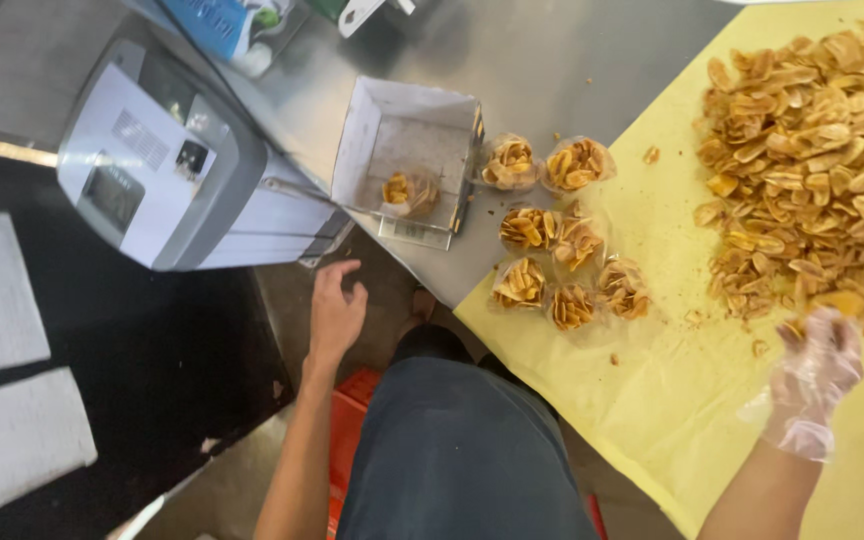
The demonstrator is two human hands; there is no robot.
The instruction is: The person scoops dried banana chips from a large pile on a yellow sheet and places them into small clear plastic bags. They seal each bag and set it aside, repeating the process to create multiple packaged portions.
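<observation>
My right hand [814, 378], in a thin clear plastic glove, rests on the yellow sheet [672, 400] at the near edge of a big pile of golden chips [812, 170], fingers closed around a few chips. My bare left hand [336, 310] hangs below the metal table's edge, fingers loosely apart, holding nothing. Several small clear bags filled with chips [562, 250] lie grouped on the sheet's left side. One more filled bag [408, 192] sits inside a white open box [364, 140] set on a small scale.
A grey and white machine [172, 170] stands at the left on the steel table [542, 70]. A blue packet [214, 22] lies at the top. Below me is a red crate [352, 410] and a dark floor with white mats [12, 300].
</observation>
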